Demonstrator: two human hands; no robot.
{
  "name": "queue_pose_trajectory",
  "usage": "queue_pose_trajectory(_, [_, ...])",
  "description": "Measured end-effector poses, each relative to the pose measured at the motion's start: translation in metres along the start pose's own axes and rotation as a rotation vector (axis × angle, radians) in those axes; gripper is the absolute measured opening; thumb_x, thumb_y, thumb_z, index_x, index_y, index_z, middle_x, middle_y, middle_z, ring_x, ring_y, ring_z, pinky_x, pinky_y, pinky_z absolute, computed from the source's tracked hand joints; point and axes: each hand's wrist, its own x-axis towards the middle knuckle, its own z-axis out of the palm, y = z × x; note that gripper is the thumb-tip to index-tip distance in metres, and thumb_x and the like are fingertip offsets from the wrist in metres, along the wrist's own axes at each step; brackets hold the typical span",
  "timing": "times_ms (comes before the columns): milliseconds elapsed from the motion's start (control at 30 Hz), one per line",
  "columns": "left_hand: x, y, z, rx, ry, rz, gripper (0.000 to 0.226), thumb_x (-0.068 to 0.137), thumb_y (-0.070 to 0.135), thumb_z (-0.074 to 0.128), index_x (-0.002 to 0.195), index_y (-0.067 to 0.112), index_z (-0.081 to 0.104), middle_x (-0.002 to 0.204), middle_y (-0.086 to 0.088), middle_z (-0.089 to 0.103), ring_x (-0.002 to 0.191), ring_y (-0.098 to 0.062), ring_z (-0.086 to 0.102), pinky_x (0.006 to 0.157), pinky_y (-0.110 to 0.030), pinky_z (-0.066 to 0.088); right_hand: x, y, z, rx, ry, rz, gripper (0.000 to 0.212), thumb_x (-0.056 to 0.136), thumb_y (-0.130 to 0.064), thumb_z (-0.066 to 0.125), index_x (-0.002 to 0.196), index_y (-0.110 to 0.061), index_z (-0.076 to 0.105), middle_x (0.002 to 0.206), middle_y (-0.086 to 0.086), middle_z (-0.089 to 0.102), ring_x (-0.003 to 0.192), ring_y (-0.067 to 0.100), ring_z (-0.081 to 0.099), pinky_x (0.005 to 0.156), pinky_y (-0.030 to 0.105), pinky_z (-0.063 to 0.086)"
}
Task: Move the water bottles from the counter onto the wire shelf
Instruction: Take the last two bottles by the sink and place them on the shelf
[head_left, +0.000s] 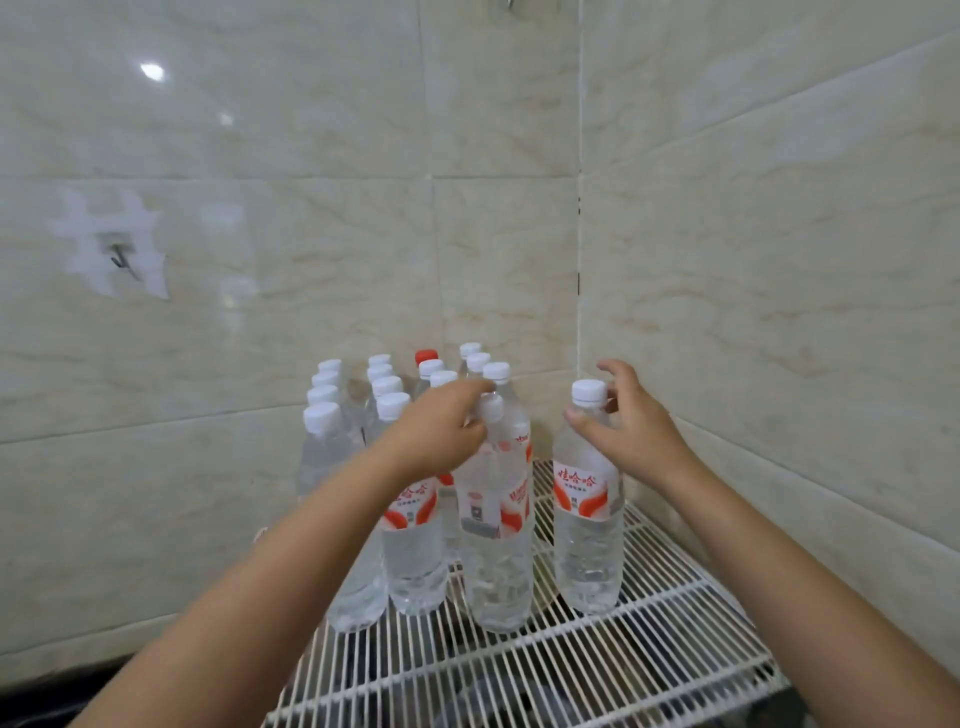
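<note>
Placing step, it looks like: left hand grips the neck of a bottle on the shelf; right hand, fingers loosely spread, touches another bottle right of it; next, let go, fetch more.

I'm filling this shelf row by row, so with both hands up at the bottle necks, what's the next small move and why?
Probably let go with the right hand: its fingers sit loosely around the neck of the right bottle, which already stands upright on the wire shelf. The left hand grips the middle bottle by the neck and can nudge it into its row.
</note>
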Motion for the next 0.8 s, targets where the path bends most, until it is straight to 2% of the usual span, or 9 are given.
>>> queue_pose_trajectory(100, [0.006,-0.006,-0.006,-0.048,-0.103,0.024,0.044,0.095,0.010,0.048,0.139,0.013,0.041,0.135,-0.008,0.053,0.117,-0.018,0.052,0.093,-0.021,0.039,0.013,-0.011,-0.007,-0.178,-0.063,-0.108,0.052,0.084,-0.026,0.061,0.132,-0.012,0.044,0.132,0.012,0.054,0.117,0.028,0.052,0.094,0.034,0.042])
queue_pose_trajectory(200, [0.001,-0.007,-0.006,-0.091,-0.032,0.006,0.042,0.093,0.013,0.054,0.134,0.013,0.047,0.126,-0.008,0.059,0.104,-0.017,0.056,0.088,-0.022,0.043,0.018,-0.018,-0.006,-0.258,-0.097,-0.151,0.032,0.084,-0.019,0.060,0.113,-0.006,0.060,0.118,0.016,0.062,0.106,0.029,0.056,0.088,0.034,0.044])
queue_pose_trajectory(267, [-0.003,-0.005,-0.002,-0.060,0.039,-0.033,0.040,0.093,0.019,0.055,0.132,0.014,0.048,0.123,-0.007,0.061,0.100,-0.016,0.056,0.086,-0.024,0.044,0.018,-0.020,-0.006,-0.284,-0.116,-0.159,0.030,0.085,-0.016,0.058,0.113,-0.006,0.059,0.116,0.015,0.062,0.105,0.029,0.055,0.086,0.033,0.043])
queue_pose_trajectory(367, [-0.008,0.000,0.003,0.024,0.152,-0.146,0.038,0.092,0.030,0.056,0.125,0.012,0.050,0.119,-0.007,0.062,0.105,-0.023,0.058,0.084,-0.031,0.046,0.019,-0.021,-0.010,-0.335,-0.180,-0.188,0.033,0.089,-0.014,0.051,0.121,-0.007,0.054,0.124,0.014,0.059,0.110,0.027,0.053,0.089,0.031,0.042])
queue_pose_trajectory(467, [-0.006,0.004,0.004,0.106,0.190,-0.162,0.035,0.090,0.032,0.057,0.116,0.009,0.053,0.114,-0.009,0.064,0.103,-0.025,0.058,0.080,-0.034,0.047,0.018,-0.024,-0.012,-0.324,-0.260,-0.216,0.036,0.090,-0.012,0.049,0.126,-0.009,0.050,0.130,0.010,0.055,0.105,0.022,0.052,0.083,0.023,0.036])
queue_pose_trajectory(567, [-0.002,0.005,-0.002,0.070,0.118,-0.109,0.035,0.087,0.027,0.062,0.116,0.009,0.054,0.116,-0.009,0.062,0.105,-0.023,0.057,0.078,-0.029,0.044,0.018,-0.026,-0.012,-0.291,-0.288,-0.210,0.037,0.089,-0.013,0.050,0.127,-0.012,0.051,0.129,0.008,0.056,0.103,0.020,0.052,0.082,0.021,0.034])
queue_pose_trajectory(633, [0.001,0.002,-0.009,0.002,-0.032,-0.056,0.049,0.086,0.018,0.063,0.133,0.014,0.047,0.130,-0.006,0.057,0.115,-0.021,0.055,0.091,-0.028,0.046,0.019,-0.026,-0.013,-0.299,-0.271,-0.204,0.038,0.089,-0.017,0.054,0.126,-0.013,0.052,0.129,0.008,0.057,0.112,0.020,0.053,0.082,0.020,0.034])
queue_pose_trajectory(700, [0.004,-0.002,-0.014,-0.026,-0.122,-0.015,0.055,0.087,0.012,0.062,0.138,0.016,0.044,0.136,-0.005,0.054,0.118,-0.019,0.054,0.098,-0.028,0.046,0.020,-0.026,-0.014,-0.284,-0.253,-0.189,0.039,0.087,-0.020,0.058,0.125,-0.015,0.054,0.131,0.007,0.057,0.117,0.020,0.053,0.085,0.021,0.036])
queue_pose_trajectory(800, [0.007,-0.003,-0.014,-0.019,-0.085,-0.030,0.048,0.087,0.015,0.063,0.133,0.015,0.051,0.128,-0.008,0.060,0.110,-0.022,0.059,0.091,-0.028,0.049,0.021,-0.027,-0.014,-0.262,-0.225,-0.164,0.039,0.086,-0.017,0.061,0.124,-0.014,0.056,0.132,0.008,0.057,0.119,0.022,0.053,0.093,0.025,0.040])
